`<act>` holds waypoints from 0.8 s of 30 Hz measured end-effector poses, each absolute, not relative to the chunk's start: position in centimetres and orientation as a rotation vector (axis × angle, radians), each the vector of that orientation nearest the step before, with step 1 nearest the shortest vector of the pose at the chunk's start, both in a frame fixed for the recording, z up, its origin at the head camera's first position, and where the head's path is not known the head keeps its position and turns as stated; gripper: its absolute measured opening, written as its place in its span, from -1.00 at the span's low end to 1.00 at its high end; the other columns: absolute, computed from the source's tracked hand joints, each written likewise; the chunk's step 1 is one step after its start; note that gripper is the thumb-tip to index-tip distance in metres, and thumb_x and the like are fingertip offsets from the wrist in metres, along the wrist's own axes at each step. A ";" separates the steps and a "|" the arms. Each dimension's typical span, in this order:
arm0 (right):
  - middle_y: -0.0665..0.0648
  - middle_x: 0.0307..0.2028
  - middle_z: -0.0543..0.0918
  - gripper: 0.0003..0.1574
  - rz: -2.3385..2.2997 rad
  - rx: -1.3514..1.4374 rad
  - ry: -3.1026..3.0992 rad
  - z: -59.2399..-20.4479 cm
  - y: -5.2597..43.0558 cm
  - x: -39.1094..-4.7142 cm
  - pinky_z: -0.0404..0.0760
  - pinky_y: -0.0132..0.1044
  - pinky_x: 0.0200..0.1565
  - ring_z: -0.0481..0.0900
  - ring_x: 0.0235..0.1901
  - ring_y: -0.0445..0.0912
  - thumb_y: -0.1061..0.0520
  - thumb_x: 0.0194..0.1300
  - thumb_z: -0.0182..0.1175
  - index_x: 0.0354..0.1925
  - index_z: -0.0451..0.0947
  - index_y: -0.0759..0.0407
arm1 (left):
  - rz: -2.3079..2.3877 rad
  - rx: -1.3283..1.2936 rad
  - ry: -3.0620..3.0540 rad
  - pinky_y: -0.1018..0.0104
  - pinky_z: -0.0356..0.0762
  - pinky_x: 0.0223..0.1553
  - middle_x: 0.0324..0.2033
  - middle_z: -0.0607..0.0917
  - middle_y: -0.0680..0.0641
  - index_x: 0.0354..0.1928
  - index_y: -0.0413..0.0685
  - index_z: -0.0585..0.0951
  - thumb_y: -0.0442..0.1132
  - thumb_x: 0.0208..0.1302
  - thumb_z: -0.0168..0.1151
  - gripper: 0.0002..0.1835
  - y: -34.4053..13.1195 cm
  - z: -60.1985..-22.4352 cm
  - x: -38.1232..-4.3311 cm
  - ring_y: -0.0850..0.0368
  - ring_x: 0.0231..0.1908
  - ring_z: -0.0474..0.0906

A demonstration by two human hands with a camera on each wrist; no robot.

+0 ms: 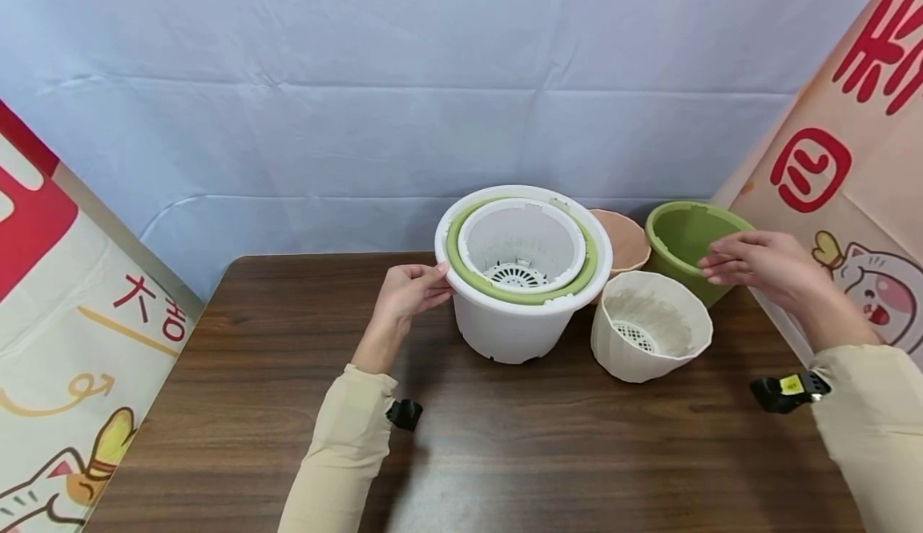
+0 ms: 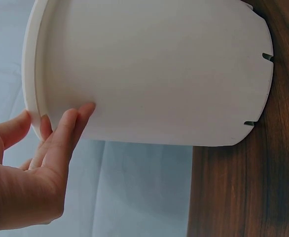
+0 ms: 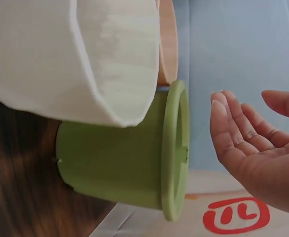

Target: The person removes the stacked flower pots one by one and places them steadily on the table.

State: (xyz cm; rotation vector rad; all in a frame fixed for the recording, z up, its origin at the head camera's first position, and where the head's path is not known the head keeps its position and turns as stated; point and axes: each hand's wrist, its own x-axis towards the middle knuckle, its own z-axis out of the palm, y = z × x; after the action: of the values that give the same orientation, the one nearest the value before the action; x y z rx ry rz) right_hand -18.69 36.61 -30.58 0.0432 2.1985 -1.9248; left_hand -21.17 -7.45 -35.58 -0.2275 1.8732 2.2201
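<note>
My left hand [image 1: 413, 292] pinches the left rim of a large white flowerpot [image 1: 497, 329], thumb on the rim's edge and fingers beneath it along the outer wall. Inside that pot sits a green flowerpot [image 1: 453, 264], only its rim showing, and within it a smaller white flowerpot [image 1: 521, 236] with a slotted bottom. My right hand [image 1: 767, 264] hovers by the green flowerpot [image 1: 685, 232] at the right, fingers slightly bent and nothing in them. In the right wrist view, a gap shows between those fingers [image 3: 228, 128] and the pot's rim.
A cream ribbed flowerpot [image 1: 613, 341] with a perforated bottom leans in front of the green one. Behind it stands a peach flowerpot [image 1: 622, 238], partly hidden. All are on a dark wooden table [image 1: 548, 445], with a pale cloth [image 1: 346, 116] behind and printed banners [image 1: 858, 228] at both sides.
</note>
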 end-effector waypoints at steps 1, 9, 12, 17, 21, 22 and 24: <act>0.09 -0.45 0.65 -0.61 -1.905 0.038 2.214 -30.5 36.3 -18.7 0.66 -0.32 -0.35 0.64 -0.41 -0.11 0.23 0.42 -0.16 -0.41 0.55 0.02 | 2.221 -0.226 1.871 0.23 0.62 -0.21 -0.53 0.64 -0.12 -0.25 -0.41 0.55 -0.30 0.23 0.20 -0.78 -7.4 -35.6 -21.2 0.11 -0.44 0.63; 0.13 -0.46 0.65 -0.65 -1.951 -0.027 2.179 -30.2 34.3 -18.6 0.67 -0.30 -0.36 0.65 -0.42 -0.09 0.27 0.40 -0.13 -0.40 0.55 0.10 | 2.221 -0.225 1.878 0.22 0.62 -0.21 -0.53 0.64 -0.14 -0.26 -0.41 0.55 -0.31 0.22 0.20 -0.78 -7.4 -35.6 -21.1 0.12 -0.45 0.63; 0.14 -0.46 0.66 -0.70 -1.988 -0.058 2.152 -30.2 33.6 -18.5 0.67 -0.29 -0.37 0.65 -0.43 -0.08 0.28 0.38 -0.07 -0.41 0.55 0.14 | 2.222 -0.227 1.878 0.22 0.62 -0.21 -0.52 0.64 -0.14 -0.24 -0.42 0.55 -0.31 0.22 0.20 -0.78 -7.4 -35.7 -21.1 0.12 -0.45 0.63; 0.13 -0.45 0.66 -0.77 -1.985 -0.084 2.178 -30.3 32.5 -18.5 0.67 -0.28 -0.37 0.65 -0.42 -0.07 0.29 0.35 -0.02 -0.39 0.54 0.16 | 2.227 -0.223 1.874 0.24 0.63 -0.22 -0.52 0.64 -0.13 -0.23 -0.43 0.54 -0.31 0.22 0.20 -0.77 -7.4 -35.7 -21.2 0.12 -0.45 0.63; 0.13 -0.44 0.66 -0.81 -1.949 -0.100 2.213 -30.4 31.6 -18.4 0.67 -0.30 -0.37 0.65 -0.41 -0.08 0.28 0.35 -0.01 -0.37 0.52 0.16 | 2.229 -0.221 1.875 0.24 0.63 -0.22 -0.52 0.64 -0.13 -0.24 -0.43 0.55 -0.31 0.22 0.20 -0.77 -7.4 -35.7 -21.2 0.11 -0.45 0.63; 0.12 -0.44 0.66 -0.81 -1.933 -0.105 2.227 -30.3 31.4 -18.4 0.67 -0.31 -0.36 0.65 -0.41 -0.08 0.27 0.35 -0.01 -0.36 0.52 0.15 | 2.228 -0.222 1.876 0.24 0.63 -0.22 -0.52 0.64 -0.13 -0.23 -0.43 0.55 -0.30 0.22 0.20 -0.76 -7.4 -35.6 -21.1 0.11 -0.44 0.63; 0.10 -0.43 0.66 -0.82 -1.903 -0.115 2.259 -30.3 31.0 -18.3 0.66 -0.32 -0.36 0.65 -0.41 -0.10 0.26 0.35 0.00 -0.36 0.52 0.13 | 2.227 -0.226 1.879 0.24 0.63 -0.22 -0.52 0.64 -0.13 -0.23 -0.43 0.55 -0.30 0.22 0.20 -0.76 -7.4 -35.6 -21.1 0.11 -0.44 0.63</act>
State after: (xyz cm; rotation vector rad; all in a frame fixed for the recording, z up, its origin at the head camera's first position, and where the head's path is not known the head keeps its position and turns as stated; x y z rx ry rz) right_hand -18.33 31.01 -30.34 -0.1146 2.2588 -1.9031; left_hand -21.09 -7.40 -35.60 -0.2260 1.8787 2.2267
